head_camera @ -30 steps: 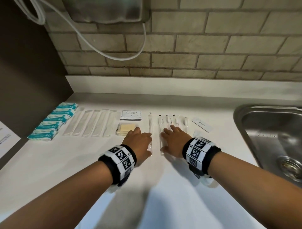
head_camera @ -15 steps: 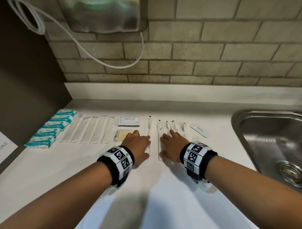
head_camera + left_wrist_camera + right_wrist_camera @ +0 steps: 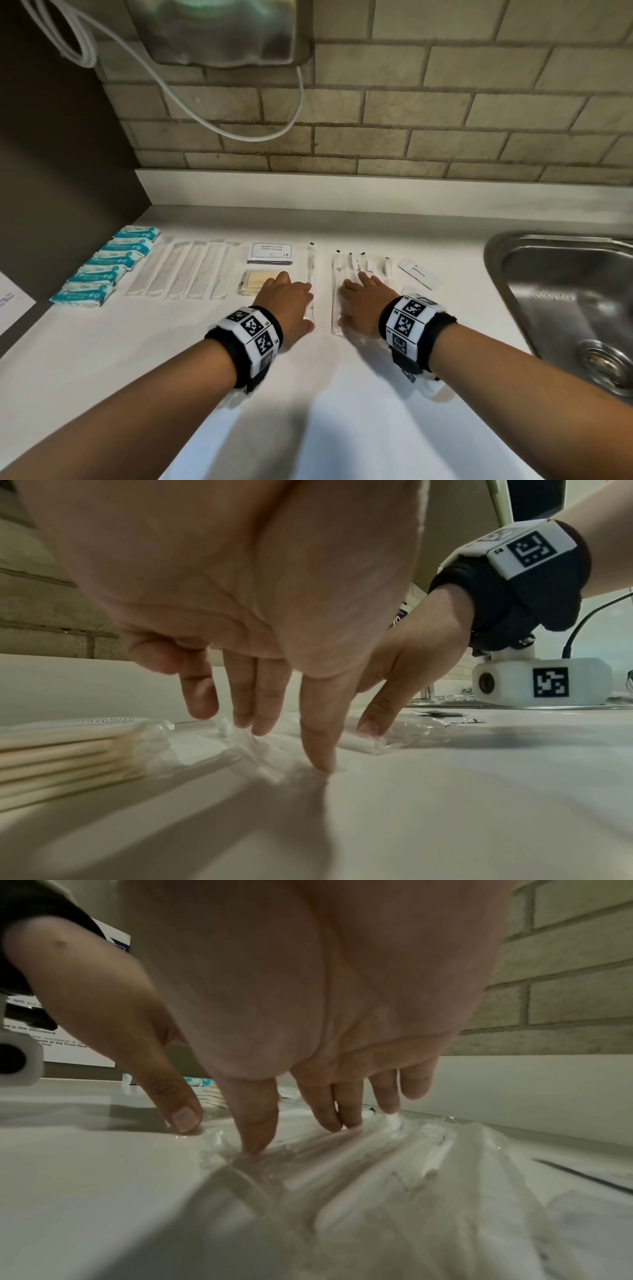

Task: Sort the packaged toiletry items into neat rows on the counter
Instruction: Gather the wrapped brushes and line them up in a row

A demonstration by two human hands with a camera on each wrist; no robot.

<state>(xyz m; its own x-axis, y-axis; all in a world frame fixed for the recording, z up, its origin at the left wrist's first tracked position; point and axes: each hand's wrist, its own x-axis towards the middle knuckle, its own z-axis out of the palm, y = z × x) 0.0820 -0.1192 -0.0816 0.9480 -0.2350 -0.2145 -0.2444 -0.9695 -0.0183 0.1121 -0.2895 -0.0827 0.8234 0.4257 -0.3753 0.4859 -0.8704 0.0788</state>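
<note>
On the white counter my left hand lies flat, fingers straight. Its thumb side presses a single clear-wrapped toothbrush packet. In the left wrist view my left fingertips touch the crinkled clear wrap. My right hand lies flat on several clear toothbrush packets lying side by side. In the right wrist view its fingertips press into those clear wrappers. Neither hand grips anything.
To the left run rows of teal packets, long clear packets, a shampoo sachet and beige packets. A toothpaste sachet lies askew to the right. The steel sink is at far right, the brick wall behind.
Both hands stay pressed on the wrapped packets in the same spots. Only the head view has tilted, so the counter sits lower in the picture.
</note>
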